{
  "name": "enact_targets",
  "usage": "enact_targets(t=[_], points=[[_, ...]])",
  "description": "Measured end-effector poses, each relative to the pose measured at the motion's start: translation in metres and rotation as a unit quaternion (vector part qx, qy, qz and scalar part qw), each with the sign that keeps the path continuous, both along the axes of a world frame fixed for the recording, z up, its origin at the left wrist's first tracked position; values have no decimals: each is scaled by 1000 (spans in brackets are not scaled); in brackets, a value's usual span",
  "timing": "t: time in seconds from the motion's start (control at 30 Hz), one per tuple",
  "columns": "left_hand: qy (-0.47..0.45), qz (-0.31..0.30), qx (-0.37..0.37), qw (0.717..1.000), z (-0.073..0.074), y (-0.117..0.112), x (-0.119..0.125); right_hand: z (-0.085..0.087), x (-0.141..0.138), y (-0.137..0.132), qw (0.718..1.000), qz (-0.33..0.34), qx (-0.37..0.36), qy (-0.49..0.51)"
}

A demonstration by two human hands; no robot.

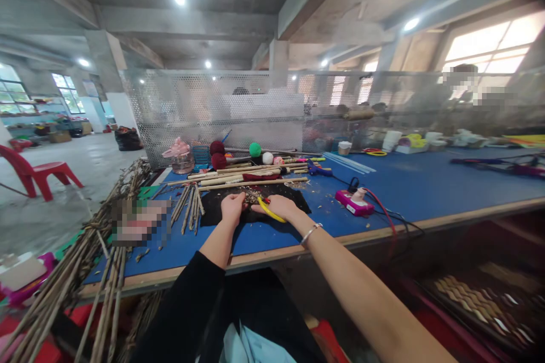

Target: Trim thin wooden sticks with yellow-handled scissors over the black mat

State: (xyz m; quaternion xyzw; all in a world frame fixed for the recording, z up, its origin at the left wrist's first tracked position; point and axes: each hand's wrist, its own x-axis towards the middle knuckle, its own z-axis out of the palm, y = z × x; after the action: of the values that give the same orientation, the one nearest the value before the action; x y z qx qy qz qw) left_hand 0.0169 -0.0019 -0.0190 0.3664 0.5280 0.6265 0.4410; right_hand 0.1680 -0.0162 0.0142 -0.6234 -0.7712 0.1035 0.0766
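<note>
My left hand (233, 207) is closed on a short wooden stick over a black cloth (298, 199) on the blue table (426, 187). My right hand (279, 205) grips yellow-handled cutters (269, 211) right beside it, the two hands almost touching. Wood chips lie on the cloth around them. Long wooden sticks (251, 177) lie just behind the cloth, and short cut sticks (189, 207) lie to the left.
A pink device (354, 203) with cables sits to the right. Felt balls (218, 154) and a pink-lidded jar (182, 159) stand at the back by a mesh screen. A bundle of twigs (85, 261) leans at the table's left edge; a red chair (38, 173) stands beyond.
</note>
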Motion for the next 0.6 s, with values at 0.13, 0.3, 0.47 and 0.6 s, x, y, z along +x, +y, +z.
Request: enact_targets(t=[0.13,0.3,0.47,0.6], points=[[86,15,12,996,-5,-1,4,-6,7,-24,997,-45,45,34],[267,24,7,963,14,4,-29,-26,7,-57,973,-57,165,152],[610,85,-87,783,50,9,-115,-32,7,-60,946,-63,174,268],[627,80,-173,755,48,2,-161,-32,8,-58,941,-51,163,291]])
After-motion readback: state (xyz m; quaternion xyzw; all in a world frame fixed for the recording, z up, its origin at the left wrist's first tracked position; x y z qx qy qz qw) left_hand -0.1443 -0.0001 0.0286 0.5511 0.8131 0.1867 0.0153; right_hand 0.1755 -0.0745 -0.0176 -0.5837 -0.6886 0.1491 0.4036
